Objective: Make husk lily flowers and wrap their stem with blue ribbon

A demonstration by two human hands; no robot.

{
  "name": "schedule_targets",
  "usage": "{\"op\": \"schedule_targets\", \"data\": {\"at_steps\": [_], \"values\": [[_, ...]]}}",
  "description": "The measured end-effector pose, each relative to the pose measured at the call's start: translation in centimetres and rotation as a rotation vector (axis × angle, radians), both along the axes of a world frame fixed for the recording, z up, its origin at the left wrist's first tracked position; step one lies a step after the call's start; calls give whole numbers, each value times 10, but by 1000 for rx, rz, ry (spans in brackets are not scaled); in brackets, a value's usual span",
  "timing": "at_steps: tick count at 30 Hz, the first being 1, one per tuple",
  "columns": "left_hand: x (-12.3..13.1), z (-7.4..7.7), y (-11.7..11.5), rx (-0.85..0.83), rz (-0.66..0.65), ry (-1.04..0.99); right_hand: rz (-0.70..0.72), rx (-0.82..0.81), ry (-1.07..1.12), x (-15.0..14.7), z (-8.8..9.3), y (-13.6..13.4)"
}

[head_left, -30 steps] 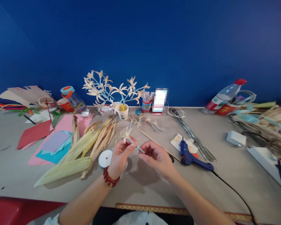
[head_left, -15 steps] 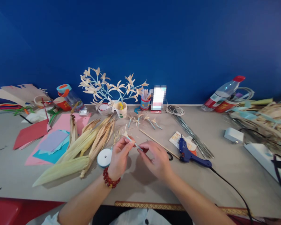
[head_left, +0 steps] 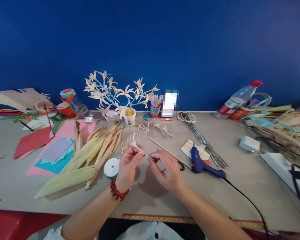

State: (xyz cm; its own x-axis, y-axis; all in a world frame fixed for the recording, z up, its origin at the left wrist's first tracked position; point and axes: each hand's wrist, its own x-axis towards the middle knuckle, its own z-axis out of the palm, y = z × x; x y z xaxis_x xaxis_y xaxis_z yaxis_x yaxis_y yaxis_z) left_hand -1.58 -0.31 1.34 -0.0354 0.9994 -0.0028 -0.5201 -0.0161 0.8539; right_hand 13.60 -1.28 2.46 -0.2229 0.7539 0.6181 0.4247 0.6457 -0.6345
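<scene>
My left hand (head_left: 130, 163), with a red bead bracelet at the wrist, pinches a small pale husk flower (head_left: 134, 143) just below its petals. Its thin light-blue stem (head_left: 147, 155) runs across to my right hand (head_left: 166, 170), whose thumb and forefinger are closed on the stem's far end. Beside my left wrist lies a white tape roll (head_left: 111, 167) with a blue edge. Beyond my hands, several finished small flowers (head_left: 148, 127) with blue stems rest on the table.
A blue glue gun (head_left: 202, 163) with a trailing cord lies right of my hands, near a thin stick (head_left: 165, 150) and wires (head_left: 207, 145). Corn husks (head_left: 82, 156) and coloured paper (head_left: 56, 150) spread left. A potted flower branch (head_left: 129, 117) stands behind.
Both hands keep their hold on the flower and its stem. My right fingers have shifted very slightly along the stem; otherwise little differs.
</scene>
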Motion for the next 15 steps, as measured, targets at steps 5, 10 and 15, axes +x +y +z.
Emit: {"op": "schedule_targets", "data": {"at_steps": [5, 10, 15], "values": [[-1, -2, -1, 42, -7, 20, 14, -39, 43, 0, 0, -1], [-1, -3, -1, 66, -16, 29, 19, -60, 73, 0, 0, -1], [-2, -4, -1, 91, -14, 58, 13, -72, 109, 0, -1, -2]]}}
